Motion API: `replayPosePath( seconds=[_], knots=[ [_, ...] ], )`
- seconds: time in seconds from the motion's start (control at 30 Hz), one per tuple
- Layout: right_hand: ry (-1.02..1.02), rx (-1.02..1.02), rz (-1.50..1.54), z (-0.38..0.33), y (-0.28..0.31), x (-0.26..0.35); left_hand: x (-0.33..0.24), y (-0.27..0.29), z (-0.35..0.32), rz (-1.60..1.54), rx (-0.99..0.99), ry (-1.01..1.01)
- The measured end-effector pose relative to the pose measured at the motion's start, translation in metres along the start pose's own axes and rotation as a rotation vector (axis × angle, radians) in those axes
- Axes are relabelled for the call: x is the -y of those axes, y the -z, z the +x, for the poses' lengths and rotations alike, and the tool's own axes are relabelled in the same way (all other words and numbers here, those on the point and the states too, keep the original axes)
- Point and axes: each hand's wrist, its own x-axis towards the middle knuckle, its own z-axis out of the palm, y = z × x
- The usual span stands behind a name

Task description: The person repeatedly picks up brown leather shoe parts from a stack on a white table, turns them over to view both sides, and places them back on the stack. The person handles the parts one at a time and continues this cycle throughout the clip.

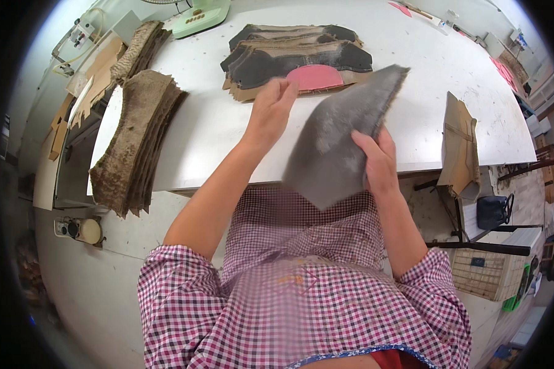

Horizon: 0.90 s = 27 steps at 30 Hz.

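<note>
In my right hand [381, 161] is a dark grey, stiff sheet piece [341, 138] with a fuzzy edge, held tilted above the table's front edge; my thumb lies on its face. My left hand [272, 107] is closed, thumb and fingers pinched together at the left end of a pink half-round piece [315, 78]. Whether the fingers grip that piece cannot be made out. The pink piece rests on a pile of shaped black-and-tan pieces [271, 64] in the middle of the white table [406, 126].
At the left edge stand two stacks of brown furry pieces [135, 123] [143, 49], the nearer one overhanging. A brown folded piece [458, 144] sits at the right edge. Behind are a pale green scale [200, 18] and a pink scrap [401, 8]. A wire crate [489, 273] stands below right.
</note>
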Motion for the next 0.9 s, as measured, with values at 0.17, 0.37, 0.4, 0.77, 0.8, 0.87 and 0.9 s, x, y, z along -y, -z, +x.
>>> replayPosePath(
  seconds=[0.17, 0.37, 0.4, 0.77, 0.8, 0.87, 0.9],
  knots=[
    [-0.340, 0.238, -0.062, -0.035, 0.017, 0.013, -0.018, -0.022, -0.055, -1.104, 0.341, 0.493],
    [-0.142, 0.284, -0.574, -0.042, 0.013, 0.021, -0.008, -0.022, -0.088, -1.128, 0.191, 0.433],
    [0.005, 0.274, -0.623, -0.044, 0.012, 0.022, -0.012, -0.024, -0.090, -1.096, 0.153, 0.412],
    [-0.167, 0.033, -0.431, -0.047, 0.020, 0.036, -0.035, -0.001, -0.115, -0.706, 0.112, 0.384],
    [-0.136, 0.020, -0.424, -0.044, 0.027, 0.039, -0.029, 0.013, -0.115, -0.744, 0.169, 0.422],
    [-0.124, -0.005, -0.383, -0.040, 0.034, 0.037, -0.023, 0.020, -0.119, -0.799, 0.222, 0.455],
    [-0.121, -0.003, -0.339, -0.040, 0.038, 0.031, -0.022, 0.018, -0.123, -0.863, 0.209, 0.465]
  ],
)
